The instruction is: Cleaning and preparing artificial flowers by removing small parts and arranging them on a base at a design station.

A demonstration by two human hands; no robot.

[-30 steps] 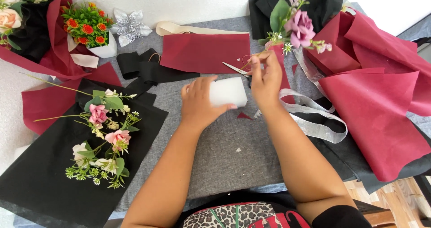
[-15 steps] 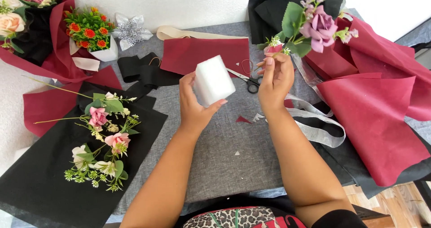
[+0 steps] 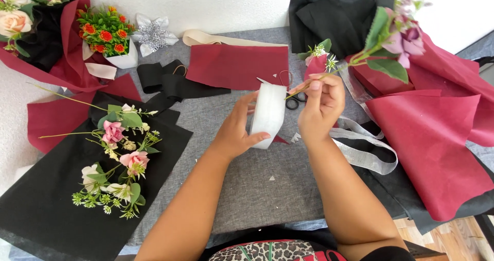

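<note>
At the centre of the grey table (image 3: 242,189), both hands meet over a white foam block (image 3: 268,114) and a flower stem (image 3: 360,52).

From the head camera, the foam block is a plain white brick stood upright on its end, and the left hand (image 3: 237,130) grips it with the thumb across its lower front and the fingers curled behind. At 3 o'clock of the block, the right hand (image 3: 320,106) pinches the bare end of the flower stem, whose purple rose and green leaves rise toward 1 o'clock. Both forearms reach up from 6 o'clock. Black-handled scissors (image 3: 294,101) lie just behind the hands; a pink flower spray (image 3: 116,153) rests on black paper (image 3: 46,204) at 9 o'clock.
</note>
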